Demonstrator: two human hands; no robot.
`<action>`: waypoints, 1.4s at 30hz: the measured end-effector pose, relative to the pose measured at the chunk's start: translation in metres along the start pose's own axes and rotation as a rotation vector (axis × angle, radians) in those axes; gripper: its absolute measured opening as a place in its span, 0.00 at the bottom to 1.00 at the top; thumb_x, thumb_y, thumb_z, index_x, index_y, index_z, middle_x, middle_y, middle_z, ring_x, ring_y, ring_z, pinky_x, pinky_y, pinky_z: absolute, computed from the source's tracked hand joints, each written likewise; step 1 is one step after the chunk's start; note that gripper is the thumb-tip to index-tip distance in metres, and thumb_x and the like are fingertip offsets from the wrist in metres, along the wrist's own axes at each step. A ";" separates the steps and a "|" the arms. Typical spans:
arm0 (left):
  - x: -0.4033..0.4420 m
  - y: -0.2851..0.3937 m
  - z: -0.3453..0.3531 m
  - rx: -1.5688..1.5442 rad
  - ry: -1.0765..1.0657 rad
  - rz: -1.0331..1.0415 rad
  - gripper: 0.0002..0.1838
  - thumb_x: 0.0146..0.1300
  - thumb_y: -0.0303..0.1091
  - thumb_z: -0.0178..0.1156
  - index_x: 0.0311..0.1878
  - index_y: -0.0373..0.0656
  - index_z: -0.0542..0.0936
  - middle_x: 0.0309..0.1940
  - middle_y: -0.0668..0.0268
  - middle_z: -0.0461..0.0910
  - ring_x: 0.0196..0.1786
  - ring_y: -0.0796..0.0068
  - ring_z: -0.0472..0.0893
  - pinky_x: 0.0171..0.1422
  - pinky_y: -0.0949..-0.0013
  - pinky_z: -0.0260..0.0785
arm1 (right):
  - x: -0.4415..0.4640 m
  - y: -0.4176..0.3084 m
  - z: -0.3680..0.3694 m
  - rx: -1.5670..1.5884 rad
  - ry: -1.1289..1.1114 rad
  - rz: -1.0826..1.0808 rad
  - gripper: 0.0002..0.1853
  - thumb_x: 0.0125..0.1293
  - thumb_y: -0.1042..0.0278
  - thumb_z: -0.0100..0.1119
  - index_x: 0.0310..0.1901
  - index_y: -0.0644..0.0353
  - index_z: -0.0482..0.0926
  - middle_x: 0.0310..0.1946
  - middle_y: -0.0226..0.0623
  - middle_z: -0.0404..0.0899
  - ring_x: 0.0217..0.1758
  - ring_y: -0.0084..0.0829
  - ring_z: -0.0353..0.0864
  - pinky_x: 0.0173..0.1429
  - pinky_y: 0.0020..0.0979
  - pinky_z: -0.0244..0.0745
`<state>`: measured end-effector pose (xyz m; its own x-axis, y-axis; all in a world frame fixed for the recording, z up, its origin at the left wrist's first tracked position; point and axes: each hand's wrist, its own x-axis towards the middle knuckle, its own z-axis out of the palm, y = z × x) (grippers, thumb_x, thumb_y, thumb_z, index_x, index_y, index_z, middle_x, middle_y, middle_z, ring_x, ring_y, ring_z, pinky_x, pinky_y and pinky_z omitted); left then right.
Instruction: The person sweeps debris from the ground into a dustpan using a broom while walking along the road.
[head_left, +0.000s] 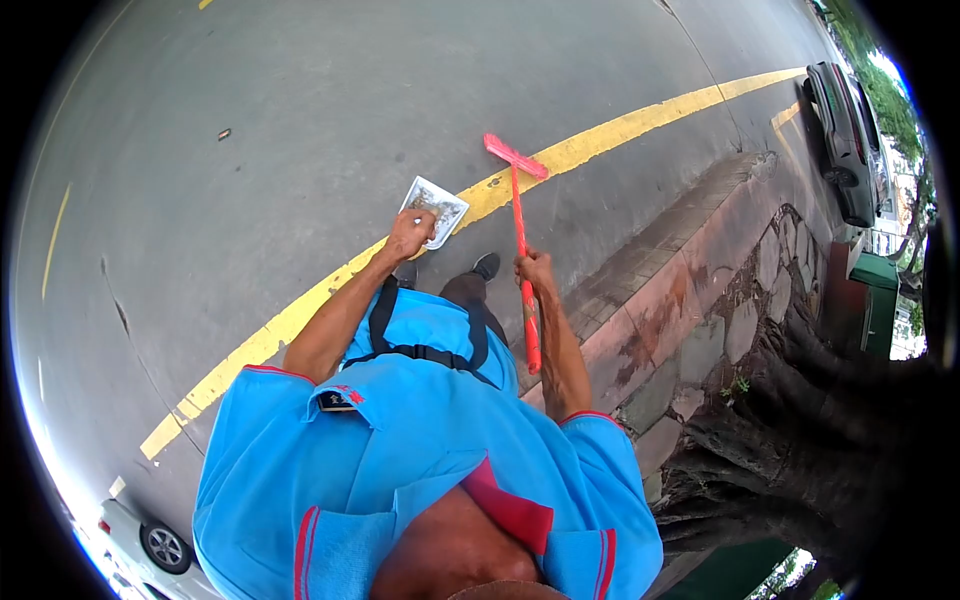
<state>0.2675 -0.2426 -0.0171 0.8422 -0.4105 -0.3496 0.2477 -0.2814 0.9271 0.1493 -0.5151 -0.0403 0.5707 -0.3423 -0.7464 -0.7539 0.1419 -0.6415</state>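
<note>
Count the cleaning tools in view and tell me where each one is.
2: a white dustpan in the left hand, and a red broom in the right hand. Others could be hidden beneath the arms or body.

Soft, even daylight covers the grey pavement point(330, 130), with only faint shading there and a darker shadow hugging the dark car point(850, 140) at the far right. Bright sky beyond the foliage point(860, 35) burns out to white. The tree roots point(790, 440) at the near right sink into deep, almost detailless shade. The blue shirt point(420, 440) is well lit, and the white dustpan point(452, 207) and red broom point(522, 225) are reasonably sharp. Fisheye distortion bows the yellow line point(640, 125) and tilts the edges; black vignetting rings the view, with bluish fringing and pale glare along the near-left rim.
</note>
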 end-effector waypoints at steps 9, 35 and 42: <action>0.005 -0.010 0.003 -0.007 -0.010 -0.018 0.22 0.58 0.44 0.48 0.19 0.35 0.78 0.16 0.60 0.77 0.23 0.71 0.76 0.33 0.67 0.68 | -0.123 0.038 0.007 -0.238 -0.133 0.012 0.28 0.52 0.74 0.56 0.58 0.63 0.73 0.18 0.33 0.73 0.13 0.23 0.68 0.17 0.27 0.64; 0.004 -0.007 0.002 0.052 -0.006 0.017 0.21 0.56 0.44 0.47 0.20 0.35 0.77 0.18 0.57 0.77 0.26 0.65 0.78 0.37 0.64 0.68 | -0.117 0.058 -0.025 -0.527 -0.001 -0.095 0.28 0.51 0.75 0.55 0.57 0.66 0.73 0.22 0.40 0.78 0.23 0.27 0.79 0.26 0.29 0.72; 0.003 -0.004 -0.001 0.079 -0.037 0.023 0.21 0.56 0.44 0.48 0.21 0.34 0.78 0.19 0.57 0.78 0.27 0.67 0.78 0.37 0.65 0.68 | -0.147 0.038 -0.042 -0.211 -0.065 0.027 0.31 0.51 0.75 0.55 0.62 0.62 0.69 0.17 0.33 0.74 0.13 0.23 0.69 0.17 0.25 0.63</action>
<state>0.2692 -0.2420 -0.0219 0.8289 -0.4488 -0.3340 0.1883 -0.3384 0.9220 0.0231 -0.4985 0.0520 0.5639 -0.2793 -0.7772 -0.8168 -0.0499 -0.5747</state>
